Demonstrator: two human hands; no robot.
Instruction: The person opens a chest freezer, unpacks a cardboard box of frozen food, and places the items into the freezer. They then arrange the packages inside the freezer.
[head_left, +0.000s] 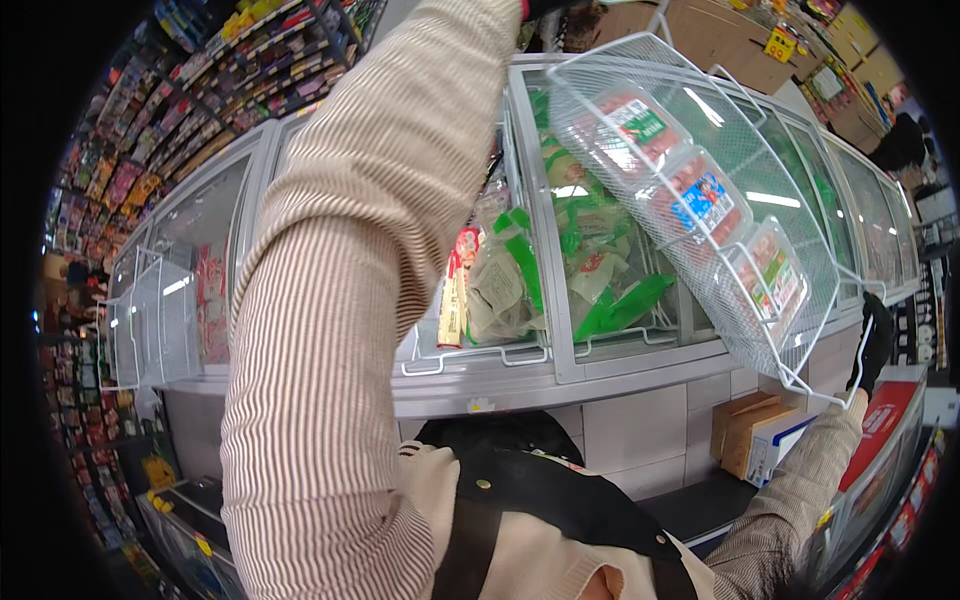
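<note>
My right hand (874, 337), in a black glove, grips the end handle of a white wire basket (832, 259). Three clear plastic trays of packed meat lie in a row in it: an upper tray (637, 124), a middle tray (701, 202) and a lower tray (772, 277). The basket slants above the glass lids of a chest freezer (465, 397). I cannot tell whether it rests on them. Stretched far forward, my left arm ends in a gloved left hand (551, 6), mostly cut off by the top edge; its fingers are hidden.
Green-and-clear bags (506, 281) lie inside the freezer, with more bags (600, 255) under the neighbouring glass. Another wire basket (142, 322) is at the left. Cardboard boxes (750, 431) stand low at the right. Stocked shelves (202, 82) rise on the far left.
</note>
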